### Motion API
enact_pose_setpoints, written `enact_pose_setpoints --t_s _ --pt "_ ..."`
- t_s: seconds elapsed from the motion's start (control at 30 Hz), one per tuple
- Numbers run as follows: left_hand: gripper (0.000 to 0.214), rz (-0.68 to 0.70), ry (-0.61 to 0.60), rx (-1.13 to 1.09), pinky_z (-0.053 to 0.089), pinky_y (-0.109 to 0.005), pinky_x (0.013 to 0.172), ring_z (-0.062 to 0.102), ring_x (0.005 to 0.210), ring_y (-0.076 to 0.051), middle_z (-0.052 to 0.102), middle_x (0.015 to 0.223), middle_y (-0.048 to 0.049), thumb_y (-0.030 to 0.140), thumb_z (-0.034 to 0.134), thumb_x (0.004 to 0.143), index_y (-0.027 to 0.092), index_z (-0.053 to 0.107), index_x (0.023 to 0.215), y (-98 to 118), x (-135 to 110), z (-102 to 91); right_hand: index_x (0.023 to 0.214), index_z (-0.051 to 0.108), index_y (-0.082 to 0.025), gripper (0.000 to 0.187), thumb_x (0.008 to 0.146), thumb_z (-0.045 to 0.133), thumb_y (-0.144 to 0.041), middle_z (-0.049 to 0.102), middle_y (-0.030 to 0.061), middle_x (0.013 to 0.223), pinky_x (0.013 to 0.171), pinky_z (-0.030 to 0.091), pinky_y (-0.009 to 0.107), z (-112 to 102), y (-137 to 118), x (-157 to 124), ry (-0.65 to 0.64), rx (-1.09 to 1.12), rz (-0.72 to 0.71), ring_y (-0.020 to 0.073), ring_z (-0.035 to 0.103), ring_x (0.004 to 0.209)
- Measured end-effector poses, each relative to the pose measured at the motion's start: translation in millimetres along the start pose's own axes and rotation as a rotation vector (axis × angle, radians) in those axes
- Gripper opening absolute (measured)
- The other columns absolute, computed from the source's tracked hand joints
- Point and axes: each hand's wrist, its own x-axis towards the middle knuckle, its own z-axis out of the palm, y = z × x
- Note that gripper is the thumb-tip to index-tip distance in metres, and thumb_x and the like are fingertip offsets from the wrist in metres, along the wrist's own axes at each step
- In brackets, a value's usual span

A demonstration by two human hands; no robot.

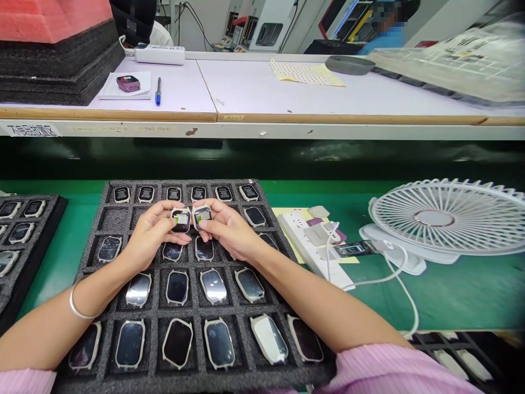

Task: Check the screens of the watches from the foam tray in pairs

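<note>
A black foam tray [102, 219] lies on the green mat in front of me, its pockets filled with several smartwatch bodies with cream rims. My left hand [150, 232] is closed on one watch body [181, 220], held face up above the tray's second row. My right hand [229, 230] grips a second watch body [202, 214] right beside it; the two nearly touch. Both show a small green patch on their screens. A silver bangle [77, 309] sits on my left wrist.
A second foam tray [49, 210] with watches lies at the left. A white fan [447, 219] lies flat at the right, next to a white power strip [303, 243] and cables. Behind runs a raised shelf [246, 87] with a pen, label sheet and foam stacks. A person sits beyond.
</note>
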Motion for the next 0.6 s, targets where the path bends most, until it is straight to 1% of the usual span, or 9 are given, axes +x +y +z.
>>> enact_pose_setpoints --t_s 0.1,0.2,0.4,0.6 --pt "0.029 -0.005 0.016 0.01 0.063 -0.031 0.063 0.074 0.06 -0.017 0.069 0.084 0.0008 0.022 0.065 0.075 0.018 0.059 0.103 0.5 0.0 0.7 0.108 0.06 -0.022 0.036 0.074 0.074 -0.019 0.064 -0.0019 0.086 0.055 0.046 0.025 -0.1 -0.4 -0.3 -0.026 0.015 -0.007 0.0081 0.054 0.057" --pt "0.029 -0.003 0.025 0.013 0.063 -0.03 0.061 0.073 0.059 -0.017 0.068 0.084 0.001 0.022 0.065 0.075 0.018 0.059 0.103 0.6 -0.3 0.4 0.109 0.06 -0.022 0.035 0.076 0.072 -0.019 0.063 -0.0026 0.082 0.056 0.046 0.025 -0.7 -0.7 -0.8 -0.024 0.004 0.003 0.0089 0.056 0.057" --pt "0.029 0.015 0.006 0.001 0.063 -0.03 0.061 0.074 0.06 -0.017 0.069 0.085 0.0004 0.025 0.065 0.076 0.017 0.06 0.103 -0.5 -0.3 -1.3 0.109 0.061 -0.021 0.032 0.079 0.072 -0.025 0.064 -0.0027 0.08 0.055 0.046 0.025 -0.7 -1.2 -1.1 -0.019 0.015 0.033 0.0096 0.06 0.057" --pt "0.031 0.022 0.039 0.053 0.061 -0.026 0.058 0.073 0.057 -0.015 0.07 0.088 0.0006 0.021 0.07 0.074 0.018 0.059 0.103 -0.1 -0.9 1.5 0.11 0.061 -0.021 0.033 0.081 0.074 -0.031 0.064 -0.0034 0.077 0.054 0.046 0.025 -1.0 0.1 -0.9 -0.018 -0.015 0.006 0.0092 0.059 0.056"
